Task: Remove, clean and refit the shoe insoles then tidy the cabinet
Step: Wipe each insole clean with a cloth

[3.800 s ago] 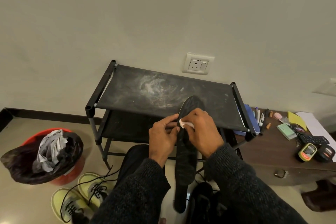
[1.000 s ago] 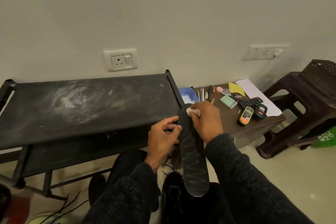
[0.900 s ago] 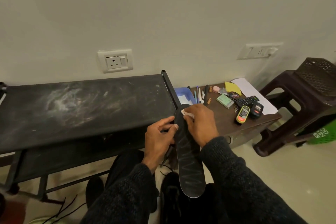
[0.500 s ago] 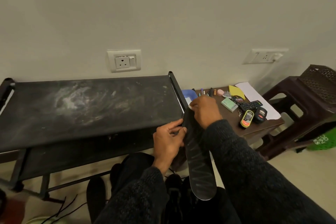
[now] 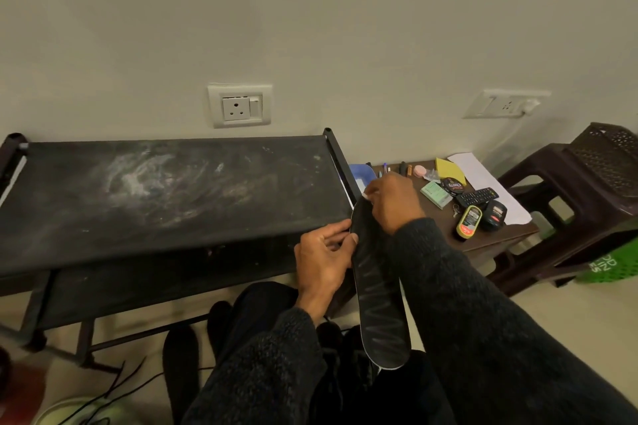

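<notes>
A long black insole [image 5: 378, 293] with a faint zigzag pattern stands upright in front of me. My left hand [image 5: 322, 264] pinches its left edge near the top. My right hand [image 5: 392, 202] is curled over the insole's upper end, and a small white wipe [image 5: 365, 196] peeks out at its fingertips. The black shoe rack [image 5: 165, 197] stands behind, its top shelf smeared with pale dust. A second black insole [image 5: 181, 355] lies on the floor under the rack. Dark shoes [image 5: 340, 342] sit between my arms, mostly hidden.
To the right a low brown table [image 5: 497, 238] holds a remote, polish tins, pens, a yellow pad and paper. Dark plastic stools [image 5: 583, 197] and a green basket [image 5: 611, 264] stand farther right. A yellow-green shoe [image 5: 79, 412] with black laces shows bottom left, beside a red bin [image 5: 17, 386].
My right hand has slid the wipe up to the insole's top end. Over the last seconds my view turned right, bringing the stools and table into sight.
</notes>
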### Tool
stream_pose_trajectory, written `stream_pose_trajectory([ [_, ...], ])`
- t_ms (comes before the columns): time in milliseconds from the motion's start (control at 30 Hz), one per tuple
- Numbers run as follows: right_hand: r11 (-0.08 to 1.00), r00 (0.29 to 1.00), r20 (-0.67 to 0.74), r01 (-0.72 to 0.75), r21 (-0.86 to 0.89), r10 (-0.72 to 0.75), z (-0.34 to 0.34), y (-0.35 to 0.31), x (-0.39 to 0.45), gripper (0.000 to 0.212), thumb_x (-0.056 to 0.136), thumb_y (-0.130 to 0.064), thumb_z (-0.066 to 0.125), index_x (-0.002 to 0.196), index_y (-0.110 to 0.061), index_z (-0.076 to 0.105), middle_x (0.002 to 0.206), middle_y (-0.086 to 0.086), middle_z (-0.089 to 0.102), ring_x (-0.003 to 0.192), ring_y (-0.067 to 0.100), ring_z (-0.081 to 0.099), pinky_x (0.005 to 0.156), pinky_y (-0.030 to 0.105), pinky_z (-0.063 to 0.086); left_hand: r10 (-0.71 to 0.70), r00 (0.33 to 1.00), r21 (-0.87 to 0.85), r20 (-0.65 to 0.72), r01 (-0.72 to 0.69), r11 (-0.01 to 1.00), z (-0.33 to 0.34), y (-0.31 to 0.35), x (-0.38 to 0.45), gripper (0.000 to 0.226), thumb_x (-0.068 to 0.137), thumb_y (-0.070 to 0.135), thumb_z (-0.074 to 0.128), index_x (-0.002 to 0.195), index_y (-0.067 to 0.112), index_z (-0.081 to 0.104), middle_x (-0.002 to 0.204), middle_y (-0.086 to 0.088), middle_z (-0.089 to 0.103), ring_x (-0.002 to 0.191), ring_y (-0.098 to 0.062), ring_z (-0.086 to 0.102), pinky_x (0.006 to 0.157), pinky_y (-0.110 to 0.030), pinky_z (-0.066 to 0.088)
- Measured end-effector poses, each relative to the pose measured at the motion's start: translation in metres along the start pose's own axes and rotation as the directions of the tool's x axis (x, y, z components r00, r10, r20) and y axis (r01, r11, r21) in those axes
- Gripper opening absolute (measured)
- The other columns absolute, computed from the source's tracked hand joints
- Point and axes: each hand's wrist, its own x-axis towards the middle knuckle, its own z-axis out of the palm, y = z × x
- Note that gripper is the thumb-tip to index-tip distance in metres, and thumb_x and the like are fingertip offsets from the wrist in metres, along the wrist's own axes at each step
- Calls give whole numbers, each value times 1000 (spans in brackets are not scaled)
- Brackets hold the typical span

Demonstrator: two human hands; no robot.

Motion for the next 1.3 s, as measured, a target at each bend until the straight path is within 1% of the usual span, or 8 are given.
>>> stream_pose_trajectory([
  [133, 1000, 1000, 19, 1, 16, -2, 0, -1, -7, 26, 93, 0, 62, 112, -10, 77, 118, 16, 69, 110, 32, 65, 103, 43, 51, -1, 1000, 13, -15, 1, 1000, -1, -1, 2, 36, 89, 14, 76, 125, 14, 71, 106, 0, 77, 90, -9, 75, 70, -30, 63],
  [333, 964, 964, 47, 264, -37, -262, 8, 0, -36, 24, 92, -1, 65, 108, -12, 77, 106, 12, 67, 98, 30, 64, 89, 44, 55, 3, 1000, 25, -25, -2, 1000, -1, -1, 3, 36, 89, 15, 77, 124, 13, 71, 105, 2, 76, 90, -4, 74, 68, -25, 62],
  [433, 977, 979, 14, 204, -57, -203, 5, 0, -21, 26, 90, 4, 62, 108, -9, 77, 108, 14, 63, 101, 34, 61, 89, 46, 53, -5, 999, 22, -35, 5, 1000, 1, -2, 2, 38, 89, 16, 77, 126, 14, 70, 109, 1, 76, 94, -5, 73, 74, -30, 63],
  [600, 994, 995, 8, 101, -41, -101, 3, -4, -1, 29, 87, 7, 62, 106, -10, 77, 112, 13, 63, 106, 32, 60, 93, 40, 51, -16, 998, 15, -57, 17, 1000, 0, -2, 1, 37, 89, 17, 77, 125, 15, 71, 109, 4, 76, 95, -4, 73, 86, -40, 62],
  [800, 960, 959, 63, 279, -15, -277, 8, -8, -48, 21, 89, -1, 65, 104, -11, 77, 108, 9, 66, 101, 27, 61, 93, 39, 53, -16, 999, 25, -36, 17, 1000, -3, -2, 3, 33, 88, 15, 77, 121, 14, 73, 105, 3, 77, 94, -3, 73, 84, -39, 62],
  [933, 947, 947, 21, 320, -28, -320, 10, -4, -53, 23, 88, 1, 66, 105, -11, 77, 107, 7, 64, 99, 26, 60, 88, 40, 54, -50, 998, -16, -29, 49, 999, -2, 0, 2, 32, 89, 16, 77, 120, 16, 73, 104, 4, 78, 94, -5, 73, 83, -38, 62],
  [1100, 986, 987, 18, 160, -51, -159, -1, -5, -11, 28, 89, 5, 64, 108, -12, 76, 115, 11, 63, 108, 29, 60, 96, 37, 51, -20, 997, 1, -70, 21, 1000, -1, 2, 0, 32, 88, 17, 78, 119, 15, 73, 106, 4, 77, 95, -4, 73, 86, -38, 61],
  [1300, 999, 1000, -8, 6, 38, -6, -12, -3, -7, 21, 97, -3, 60, 105, -11, 78, 119, 12, 69, 113, 28, 63, 99, 32, 47, 14, 990, 48, -142, -7, 999, -4, 3, 2, 26, 87, 17, 79, 113, 15, 77, 100, 7, 78, 91, 0, 72, 87, -25, 59],
])
